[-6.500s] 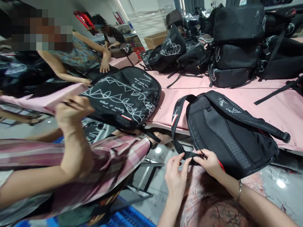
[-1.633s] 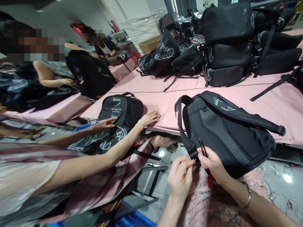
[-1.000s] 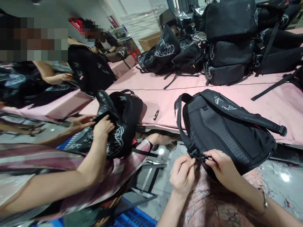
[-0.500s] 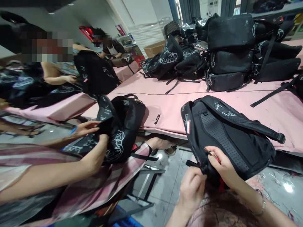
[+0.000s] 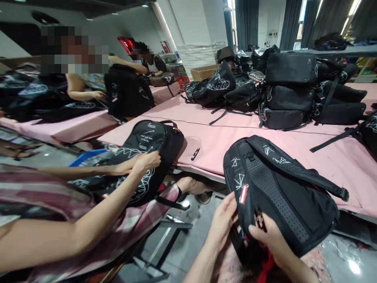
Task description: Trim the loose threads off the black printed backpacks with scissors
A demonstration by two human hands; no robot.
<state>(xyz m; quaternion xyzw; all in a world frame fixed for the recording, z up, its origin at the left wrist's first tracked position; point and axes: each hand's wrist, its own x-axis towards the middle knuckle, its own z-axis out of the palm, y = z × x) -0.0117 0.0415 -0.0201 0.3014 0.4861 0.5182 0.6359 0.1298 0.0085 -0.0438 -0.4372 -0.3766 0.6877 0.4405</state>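
A black backpack [image 5: 290, 188] lies back side up, leaning from the pink table edge toward me. White scribbles and a red-and-white label [image 5: 243, 194] mark its near shoulder strap [image 5: 240, 173]. My left hand [image 5: 222, 220] is closed on the left edge of that strap, just below the label, some fingertips hidden behind it. My right hand [image 5: 272, 234] is closed around small black thread snips [image 5: 260, 221], whose tips point up beside the strap. Red ribbon [image 5: 266, 267] hangs beneath this hand.
To my left a co-worker's hands [image 5: 144, 163] rest on another black backpack [image 5: 173, 145]. A small black tool [image 5: 195, 154] lies on the pink table [image 5: 206, 137]. Stacked black bags [image 5: 290, 96] stand at the back. Further people work at the far left.
My left hand has moved up from the strap's lower end to beside the label. My right hand has shifted lower, and the snips now show. The co-worker's backpack flap has come down flat.
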